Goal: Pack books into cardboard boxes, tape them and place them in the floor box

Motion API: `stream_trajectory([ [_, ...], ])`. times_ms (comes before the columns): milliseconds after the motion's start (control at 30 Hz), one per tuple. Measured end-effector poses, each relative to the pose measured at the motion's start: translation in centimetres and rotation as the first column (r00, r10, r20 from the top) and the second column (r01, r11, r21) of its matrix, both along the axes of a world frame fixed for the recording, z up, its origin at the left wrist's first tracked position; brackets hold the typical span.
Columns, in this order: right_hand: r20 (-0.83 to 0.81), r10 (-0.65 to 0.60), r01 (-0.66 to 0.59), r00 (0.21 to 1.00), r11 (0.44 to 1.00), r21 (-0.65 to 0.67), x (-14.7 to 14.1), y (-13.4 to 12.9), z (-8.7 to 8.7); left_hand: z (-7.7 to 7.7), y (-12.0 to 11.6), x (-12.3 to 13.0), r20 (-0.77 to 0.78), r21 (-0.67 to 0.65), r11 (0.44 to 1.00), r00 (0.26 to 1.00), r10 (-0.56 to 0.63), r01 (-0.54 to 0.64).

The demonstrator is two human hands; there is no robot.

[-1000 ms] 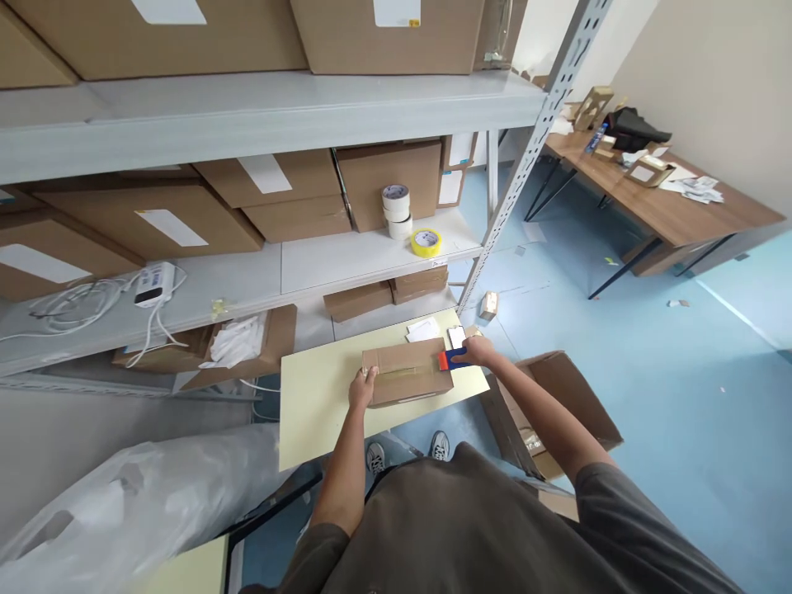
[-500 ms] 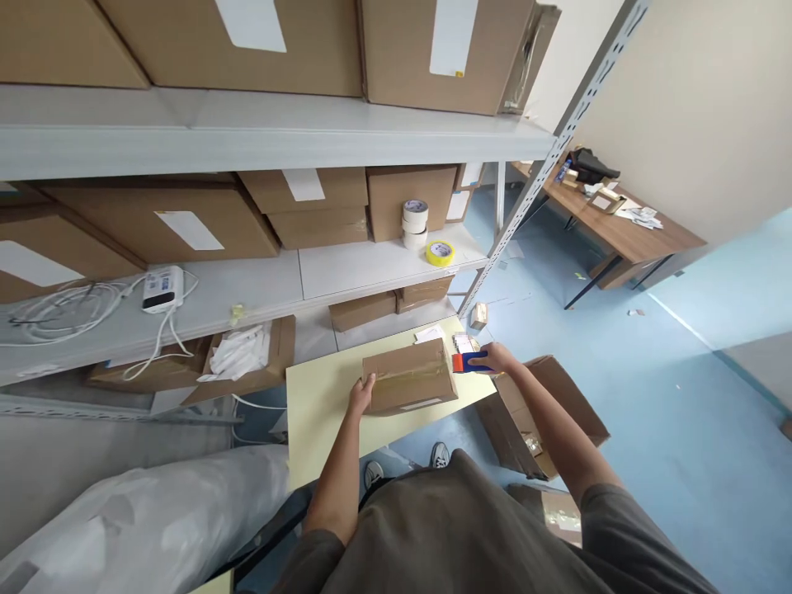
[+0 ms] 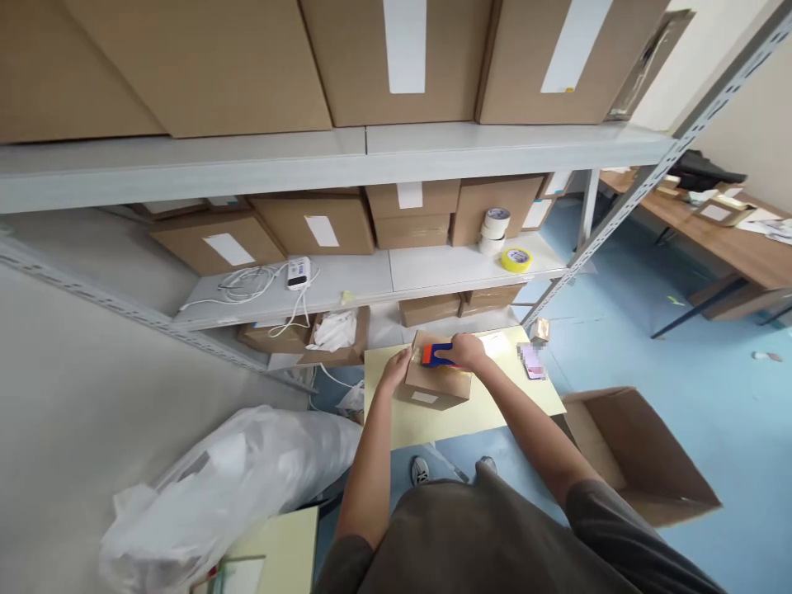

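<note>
A small cardboard box [image 3: 436,384] with a white label on its near side sits on the pale yellow table [image 3: 414,429]. Against the box's left edge is my left hand [image 3: 396,369], steadying it with the fingers partly out of sight. My right hand [image 3: 469,352] is closed around a blue tool with an orange end, which looks like a tape dispenser [image 3: 438,355]. The tool lies over the top of the box, its orange end toward my left hand. Shiny tape shows on the box top.
Ahead stands a metal shelf [image 3: 322,165] with large boxes, white tape rolls [image 3: 493,231], a yellow tape roll [image 3: 516,260] and a white power strip [image 3: 299,273]. An open carton [image 3: 649,454] is on the floor at right. A plastic-wrapped bundle [image 3: 247,478] lies at left.
My right hand has carried the tool from beyond the box's right end to over its top. The box now stands turned, its short labelled side nearer me. The view has shifted left.
</note>
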State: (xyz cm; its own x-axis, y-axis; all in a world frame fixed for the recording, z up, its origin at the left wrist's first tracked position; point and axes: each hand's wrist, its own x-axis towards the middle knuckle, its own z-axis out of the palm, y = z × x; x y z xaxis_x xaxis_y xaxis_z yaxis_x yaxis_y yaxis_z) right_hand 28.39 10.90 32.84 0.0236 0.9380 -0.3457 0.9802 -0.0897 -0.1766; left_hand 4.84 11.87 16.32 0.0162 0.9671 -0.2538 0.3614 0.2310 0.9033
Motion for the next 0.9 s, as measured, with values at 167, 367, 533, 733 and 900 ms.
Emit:
stream_trajectory([
  [167, -0.017, 0.047, -0.048, 0.999, 0.999, -0.022, -4.8, 1.2, -0.3, 1.4, -0.2, -0.2, -0.132, -0.054, 0.998, 0.990, -0.052, 0.045],
  [367, -0.026, 0.060, -0.062, 0.998, 0.997, -0.053, -0.9, 1.4, 0.0, 0.8, -1.4, 4.2, -0.224, -0.013, 0.999, 0.973, -0.052, 0.051],
  [533, -0.011, 0.028, -0.028, 1.000, 0.999, -0.041, 6.7, 0.0, 0.4, 0.8, -1.8, 11.9, -0.264, -0.071, 0.996, 0.962, -0.073, 0.056],
  [733, -0.020, -0.053, 0.053, 0.998, 0.999, -0.007, 20.1, -2.9, -0.5, 0.6, -2.0, 21.3, -0.310, -0.094, 0.988, 0.939, -0.149, 0.126],
  [900, -0.012, -0.197, 0.196, 0.980, 0.980, -0.043, 33.1, -7.6, -1.7, 0.1, -1.5, 23.3, -0.341, -0.099, 0.986, 0.926, -0.162, 0.136],
])
